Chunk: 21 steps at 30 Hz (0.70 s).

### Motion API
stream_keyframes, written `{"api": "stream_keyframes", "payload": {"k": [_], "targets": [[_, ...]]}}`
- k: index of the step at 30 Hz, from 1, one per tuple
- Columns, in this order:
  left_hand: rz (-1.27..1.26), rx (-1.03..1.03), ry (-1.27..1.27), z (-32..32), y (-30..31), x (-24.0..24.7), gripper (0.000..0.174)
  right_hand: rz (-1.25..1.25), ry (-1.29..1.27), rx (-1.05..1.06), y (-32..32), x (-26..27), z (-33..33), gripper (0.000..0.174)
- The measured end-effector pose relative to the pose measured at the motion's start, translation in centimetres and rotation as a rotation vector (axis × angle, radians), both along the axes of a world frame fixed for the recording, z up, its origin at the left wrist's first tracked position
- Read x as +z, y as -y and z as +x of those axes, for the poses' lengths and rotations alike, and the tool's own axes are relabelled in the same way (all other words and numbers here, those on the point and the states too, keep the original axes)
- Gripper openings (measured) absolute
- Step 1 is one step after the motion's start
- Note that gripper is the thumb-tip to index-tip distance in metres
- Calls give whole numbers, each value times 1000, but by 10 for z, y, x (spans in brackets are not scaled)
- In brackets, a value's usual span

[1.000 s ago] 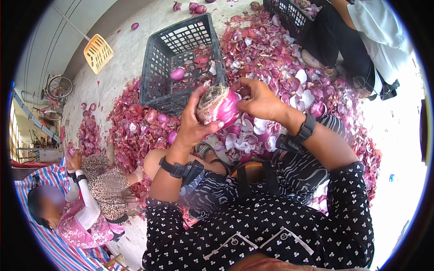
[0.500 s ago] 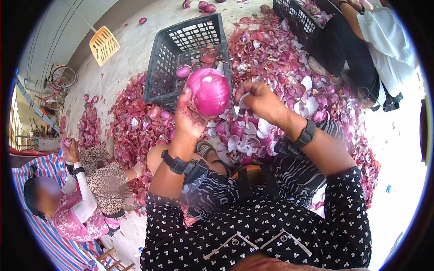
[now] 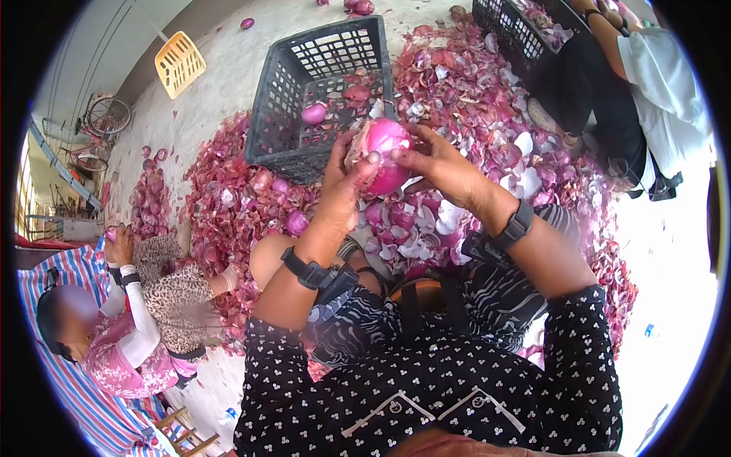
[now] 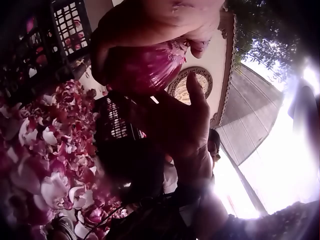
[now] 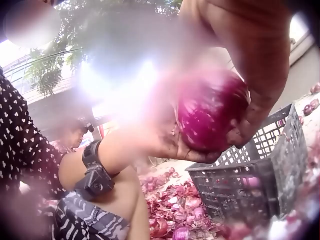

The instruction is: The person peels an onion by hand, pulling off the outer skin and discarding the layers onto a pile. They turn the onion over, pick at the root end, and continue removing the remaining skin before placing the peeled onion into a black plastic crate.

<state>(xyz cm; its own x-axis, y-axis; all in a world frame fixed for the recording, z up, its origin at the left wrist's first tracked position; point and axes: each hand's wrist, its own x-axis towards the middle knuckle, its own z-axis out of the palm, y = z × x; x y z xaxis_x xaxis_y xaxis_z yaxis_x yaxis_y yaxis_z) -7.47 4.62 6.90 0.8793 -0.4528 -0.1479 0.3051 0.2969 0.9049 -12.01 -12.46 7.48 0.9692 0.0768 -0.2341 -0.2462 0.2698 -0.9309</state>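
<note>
A red onion [image 3: 387, 141], shiny and purple with a paler, papery patch on its left side, is held up in front of the person. The left hand [image 3: 341, 190] grips its left side, thumb across the front. From the right, the right hand [image 3: 451, 171] holds it too, thumb on the near face. Both hands' fingers wrap the onion [image 5: 212, 112] in the right wrist view. Seen in the left wrist view, the onion [image 4: 142, 70] lies between the two hands. Just beyond the hands stands a black plastic crate [image 3: 261, 99] with a small peeled onion [image 3: 314, 114] inside.
Loose onion skins [image 3: 457, 84] cover the floor around the crate and the person's legs. A second crate [image 3: 495, 30] stands at the back right beside a seated person [image 3: 662, 99]. Another person [image 3: 126, 350] sits at the left, handling an onion. A yellow scoop [image 3: 180, 65] is at upper left.
The right hand pulled away from the onion with a pale piece of skin, then came back to grip it; that piece no longer shows. The onion has been turned in the left hand.
</note>
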Motion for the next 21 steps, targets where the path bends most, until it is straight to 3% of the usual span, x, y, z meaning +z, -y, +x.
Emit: {"api": "stream_keyframes", "payload": {"k": [1,11,21], "targets": [[48,-27,38,-1,1,-1,74,85,-60,-2,1,0,0,76],[144,-106,232,-8,5,0,80,72,-45,-49,4,-6,-6,55],[392,-104,512,-7,2,-13,91,45,-38,-71,4,-7,-12,56]]}}
